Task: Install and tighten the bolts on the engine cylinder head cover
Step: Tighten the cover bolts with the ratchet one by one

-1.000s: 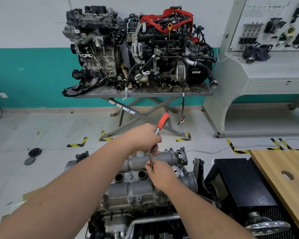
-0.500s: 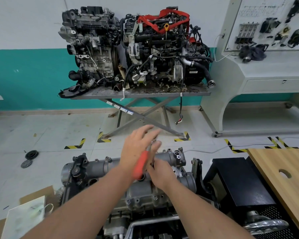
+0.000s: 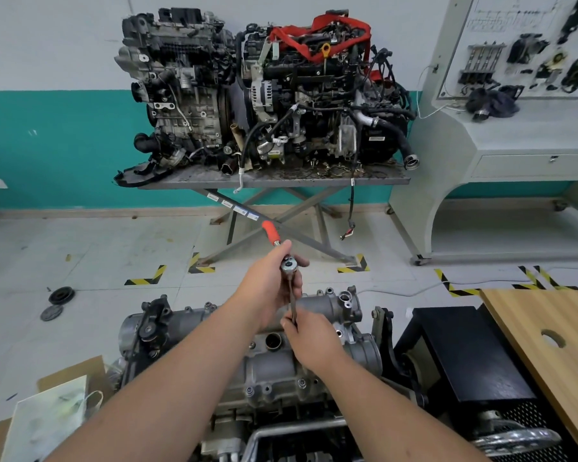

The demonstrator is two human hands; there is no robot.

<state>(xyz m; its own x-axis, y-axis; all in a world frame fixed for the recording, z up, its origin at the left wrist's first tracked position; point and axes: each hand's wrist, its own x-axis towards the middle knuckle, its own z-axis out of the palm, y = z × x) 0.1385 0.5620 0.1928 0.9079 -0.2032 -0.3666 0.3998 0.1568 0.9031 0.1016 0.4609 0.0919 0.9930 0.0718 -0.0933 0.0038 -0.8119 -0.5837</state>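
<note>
The grey cylinder head cover (image 3: 274, 368) sits on the engine right below me, with several bolts along its edges and an open round hole (image 3: 273, 341) near the middle. My left hand (image 3: 267, 284) grips a ratchet wrench (image 3: 288, 265) at its head; the orange handle (image 3: 270, 232) points up and away. A long extension bar (image 3: 292, 303) runs down from the ratchet head. My right hand (image 3: 309, 341) pinches the bar's lower end over the cover. The socket and the bolt under it are hidden by my right hand.
Two engines (image 3: 264, 91) stand on a scissor-leg metal table (image 3: 274, 180) against the far wall. A wooden board (image 3: 554, 355) with a hole and a black box (image 3: 464, 355) lie to the right. A cardboard box (image 3: 57, 408) sits at lower left, round parts (image 3: 60, 295) on the floor.
My left hand has swung the ratchet handle from low over the cover to pointing up and away. My right hand stays on the extension bar.
</note>
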